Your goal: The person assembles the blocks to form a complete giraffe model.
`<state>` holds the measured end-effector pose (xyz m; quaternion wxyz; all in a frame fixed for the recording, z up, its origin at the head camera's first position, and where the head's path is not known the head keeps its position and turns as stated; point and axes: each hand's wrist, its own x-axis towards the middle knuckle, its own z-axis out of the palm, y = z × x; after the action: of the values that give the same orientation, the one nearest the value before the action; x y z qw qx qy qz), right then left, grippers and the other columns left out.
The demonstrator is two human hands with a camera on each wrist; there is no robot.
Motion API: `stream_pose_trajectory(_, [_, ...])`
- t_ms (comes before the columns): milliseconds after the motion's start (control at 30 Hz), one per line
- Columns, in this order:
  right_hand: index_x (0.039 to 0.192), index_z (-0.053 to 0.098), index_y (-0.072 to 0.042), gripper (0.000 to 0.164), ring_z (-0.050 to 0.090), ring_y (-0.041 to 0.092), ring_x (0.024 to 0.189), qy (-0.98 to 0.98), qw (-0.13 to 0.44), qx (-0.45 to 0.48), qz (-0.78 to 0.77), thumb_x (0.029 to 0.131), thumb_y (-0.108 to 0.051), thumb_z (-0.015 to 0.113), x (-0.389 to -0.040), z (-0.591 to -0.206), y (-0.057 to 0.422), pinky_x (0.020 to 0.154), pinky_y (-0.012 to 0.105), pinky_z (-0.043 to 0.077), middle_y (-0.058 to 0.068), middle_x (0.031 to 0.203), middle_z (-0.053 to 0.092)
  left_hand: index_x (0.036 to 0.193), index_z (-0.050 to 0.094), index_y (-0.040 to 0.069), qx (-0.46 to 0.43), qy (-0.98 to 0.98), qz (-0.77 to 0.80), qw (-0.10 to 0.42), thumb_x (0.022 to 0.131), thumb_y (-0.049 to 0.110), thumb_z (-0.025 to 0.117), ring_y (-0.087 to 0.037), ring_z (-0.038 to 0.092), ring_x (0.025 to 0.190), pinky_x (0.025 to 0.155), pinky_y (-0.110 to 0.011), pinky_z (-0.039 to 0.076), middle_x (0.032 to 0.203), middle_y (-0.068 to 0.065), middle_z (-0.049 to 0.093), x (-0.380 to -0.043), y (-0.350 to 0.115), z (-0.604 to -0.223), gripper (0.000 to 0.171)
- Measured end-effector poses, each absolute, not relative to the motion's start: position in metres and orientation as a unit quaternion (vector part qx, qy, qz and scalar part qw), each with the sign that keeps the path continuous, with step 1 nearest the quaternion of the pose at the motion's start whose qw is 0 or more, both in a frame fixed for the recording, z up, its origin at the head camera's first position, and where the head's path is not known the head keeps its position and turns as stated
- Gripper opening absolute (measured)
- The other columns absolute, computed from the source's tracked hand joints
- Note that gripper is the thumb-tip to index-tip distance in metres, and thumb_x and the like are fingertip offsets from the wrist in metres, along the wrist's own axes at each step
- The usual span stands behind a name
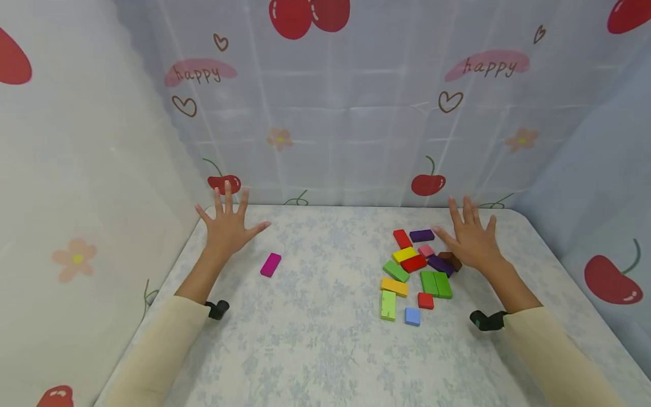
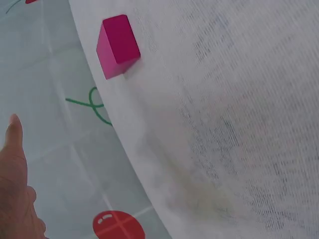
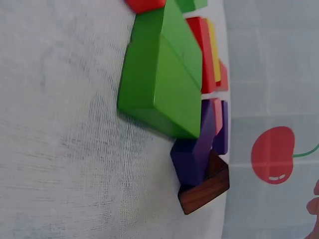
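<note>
My left hand [image 1: 225, 230] is held with its fingers spread, nothing in it. Nearest to it is a magenta block [image 1: 271, 264], alone on the left of the table; the left wrist view shows the same magenta block [image 2: 119, 45]. On the right, my right hand [image 1: 472, 240] also has spread fingers and holds nothing. Close to it in the head view are a brown block [image 1: 450, 260] and a dark purple block [image 1: 440, 265]. Two green blocks [image 1: 435, 284] lie side by side nearer me. The right wrist view shows the brown block [image 3: 205, 191] partly behind the purple one.
More blocks lie in a loose group right of centre: red [image 1: 414, 263], yellow [image 1: 404, 254], pink [image 1: 426, 250], orange [image 1: 394, 287], lime [image 1: 388, 306] and blue [image 1: 412, 316]. The table [image 1: 315, 350] has a pale floral cover. Printed curtains [image 1: 351, 124] stand behind and at both sides.
</note>
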<state>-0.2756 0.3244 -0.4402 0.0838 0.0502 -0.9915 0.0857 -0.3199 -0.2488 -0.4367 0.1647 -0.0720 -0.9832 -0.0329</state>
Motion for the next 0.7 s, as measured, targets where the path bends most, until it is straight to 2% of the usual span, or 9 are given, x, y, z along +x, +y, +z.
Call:
stream_pose_trajectory(267, [0.163, -0.009, -0.012, 0.095, -0.005, 0.050, 0.151, -0.984, 0.055, 0.092, 0.145, 0.101, -0.066, 0.039, -0.248, -0.427, 0.314, 0.109, 0.075, -0.009, 0.032, 0.164, -0.003, 0.163, 0.024, 0.018, -0.109, -0.979, -0.020, 0.169, 0.089, 0.075, 0.054, -0.043, -0.005, 0.154, 0.105, -0.082, -0.003, 0.168, -0.022, -0.004, -0.299, -0.216, -0.429, 0.099])
stream_pose_trajectory(400, [0.164, -0.003, -0.010, 0.091, 0.003, 0.050, 0.151, -0.980, 0.049, 0.110, 0.155, 0.103, -0.059, 0.044, -0.234, -0.425, 0.308, 0.112, 0.073, -0.003, 0.032, 0.164, 0.005, 0.160, 0.033, 0.015, -0.133, -0.978, -0.031, 0.155, 0.090, 0.075, 0.054, -0.042, -0.001, 0.154, 0.108, -0.080, 0.002, 0.167, -0.024, 0.003, -0.286, -0.197, -0.424, 0.095])
stream_pose_trajectory(500, [0.164, 0.003, -0.010, 0.088, 0.011, 0.052, 0.149, -0.978, 0.041, 0.117, 0.169, 0.103, -0.054, 0.049, -0.224, -0.425, 0.305, 0.114, 0.071, 0.008, 0.031, 0.164, 0.009, 0.158, 0.038, 0.014, -0.154, -0.976, -0.061, 0.140, 0.091, 0.074, 0.053, -0.042, 0.003, 0.154, 0.110, -0.078, 0.004, 0.167, -0.024, 0.008, -0.276, -0.183, -0.423, 0.091])
stream_pose_trajectory(600, [0.165, 0.007, -0.014, 0.087, 0.018, 0.052, 0.147, -0.975, 0.027, 0.119, 0.186, 0.102, -0.053, 0.052, -0.215, -0.425, 0.302, 0.109, 0.073, 0.021, 0.029, 0.164, 0.012, 0.156, 0.042, 0.014, -0.178, -0.972, -0.083, 0.132, 0.092, 0.073, 0.052, -0.039, 0.005, 0.155, 0.113, -0.074, 0.007, 0.167, -0.022, 0.011, -0.266, -0.171, -0.427, 0.088])
stream_pose_trajectory(700, [0.165, 0.013, -0.015, 0.083, 0.031, 0.051, 0.144, -0.971, 0.019, 0.126, 0.202, 0.103, -0.048, 0.056, -0.207, -0.428, 0.300, 0.103, 0.070, 0.034, 0.027, 0.164, 0.018, 0.153, 0.047, 0.014, -0.206, -0.964, -0.096, 0.136, 0.093, 0.071, 0.053, -0.037, 0.011, 0.155, 0.116, -0.068, 0.017, 0.167, -0.021, 0.016, -0.256, -0.157, -0.430, 0.083])
